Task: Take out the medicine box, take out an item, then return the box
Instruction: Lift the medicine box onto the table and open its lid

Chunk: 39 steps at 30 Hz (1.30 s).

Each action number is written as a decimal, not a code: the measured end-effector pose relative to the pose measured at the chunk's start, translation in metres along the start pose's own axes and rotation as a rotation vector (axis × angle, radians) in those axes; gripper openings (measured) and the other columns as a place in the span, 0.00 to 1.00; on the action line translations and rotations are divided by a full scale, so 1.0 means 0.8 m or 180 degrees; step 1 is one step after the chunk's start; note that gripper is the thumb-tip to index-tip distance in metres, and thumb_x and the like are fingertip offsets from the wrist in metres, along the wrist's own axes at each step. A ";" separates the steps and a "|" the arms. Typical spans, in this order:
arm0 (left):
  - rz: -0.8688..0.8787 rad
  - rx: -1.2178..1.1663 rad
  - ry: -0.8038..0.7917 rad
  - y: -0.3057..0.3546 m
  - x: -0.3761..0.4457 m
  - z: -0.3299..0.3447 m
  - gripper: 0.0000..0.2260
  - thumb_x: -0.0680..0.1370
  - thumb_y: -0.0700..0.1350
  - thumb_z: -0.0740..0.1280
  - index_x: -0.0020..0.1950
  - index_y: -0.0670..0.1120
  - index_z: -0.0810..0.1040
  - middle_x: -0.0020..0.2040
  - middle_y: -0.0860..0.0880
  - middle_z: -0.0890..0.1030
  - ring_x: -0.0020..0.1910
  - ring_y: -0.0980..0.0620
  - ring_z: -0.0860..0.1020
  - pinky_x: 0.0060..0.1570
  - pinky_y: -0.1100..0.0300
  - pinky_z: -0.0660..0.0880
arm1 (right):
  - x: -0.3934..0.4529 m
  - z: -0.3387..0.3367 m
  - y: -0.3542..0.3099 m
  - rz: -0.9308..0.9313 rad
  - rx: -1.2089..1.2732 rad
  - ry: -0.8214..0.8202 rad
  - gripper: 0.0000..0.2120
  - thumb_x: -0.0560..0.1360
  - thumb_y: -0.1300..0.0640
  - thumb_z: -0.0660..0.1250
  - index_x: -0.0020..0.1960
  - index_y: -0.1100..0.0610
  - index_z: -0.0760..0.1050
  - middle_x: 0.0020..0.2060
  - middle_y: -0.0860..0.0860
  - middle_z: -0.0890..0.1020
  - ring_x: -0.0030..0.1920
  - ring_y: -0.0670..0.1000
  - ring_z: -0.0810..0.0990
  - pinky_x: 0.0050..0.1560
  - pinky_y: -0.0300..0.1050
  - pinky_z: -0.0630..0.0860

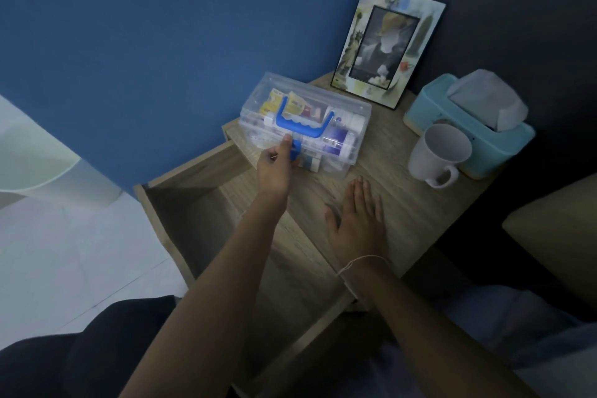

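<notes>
The medicine box (342,126) is a clear plastic case with a blue handle and a blue front latch. It stands on the wooden bedside table (407,200), near the blue wall, with packets and bottles visible inside and its lid down. My left hand (274,168) is at the box's front, thumb and fingers pinched on the blue latch. On the tabletop in front of the box, my right hand (358,220) lies flat, fingers spread, holding nothing. The table's drawer (184,203) is pulled out below and looks empty.
A white mug (436,152) stands right of the box, with a light blue tissue box (468,126) behind it. A picture frame (387,45) leans against the dark wall at the back. A cushion edge (555,236) is at the right.
</notes>
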<state>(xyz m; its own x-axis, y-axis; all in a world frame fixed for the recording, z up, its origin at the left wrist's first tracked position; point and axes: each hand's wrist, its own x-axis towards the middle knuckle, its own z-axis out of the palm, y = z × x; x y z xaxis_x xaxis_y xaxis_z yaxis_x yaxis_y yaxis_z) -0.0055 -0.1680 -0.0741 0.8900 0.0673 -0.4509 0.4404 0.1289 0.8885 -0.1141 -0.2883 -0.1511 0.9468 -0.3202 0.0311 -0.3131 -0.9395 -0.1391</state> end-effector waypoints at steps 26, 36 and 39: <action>0.1257 0.1339 0.0310 0.038 0.026 -0.057 0.31 0.74 0.35 0.60 0.76 0.43 0.55 0.75 0.44 0.61 0.75 0.48 0.60 0.74 0.51 0.59 | 0.017 -0.050 -0.007 0.0415 0.2333 0.0071 0.36 0.79 0.48 0.58 0.76 0.44 0.36 0.78 0.51 0.49 0.75 0.56 0.59 0.71 0.58 0.64; 0.2076 0.1297 0.0161 0.070 0.026 -0.054 0.28 0.72 0.34 0.62 0.72 0.44 0.64 0.63 0.56 0.70 0.57 0.69 0.65 0.55 0.80 0.60 | 0.076 -0.118 -0.030 0.0322 0.3286 0.0815 0.23 0.79 0.52 0.59 0.73 0.42 0.60 0.59 0.46 0.79 0.53 0.38 0.79 0.49 0.37 0.78; 0.2091 0.1160 -0.0129 0.091 0.035 -0.049 0.31 0.73 0.34 0.61 0.75 0.46 0.58 0.72 0.50 0.68 0.68 0.59 0.66 0.64 0.68 0.60 | 0.109 -0.139 -0.027 0.0575 0.3892 0.1276 0.20 0.78 0.58 0.62 0.68 0.50 0.65 0.65 0.52 0.76 0.63 0.48 0.77 0.60 0.48 0.77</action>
<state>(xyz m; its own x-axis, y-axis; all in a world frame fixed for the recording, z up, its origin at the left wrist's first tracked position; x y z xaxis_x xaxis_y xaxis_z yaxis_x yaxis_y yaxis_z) 0.0469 -0.1175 -0.0252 0.9837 -0.0201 0.1788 -0.1778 -0.2613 0.9487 -0.0331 -0.3093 -0.0353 0.7441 -0.6434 0.1797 0.0377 -0.2281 -0.9729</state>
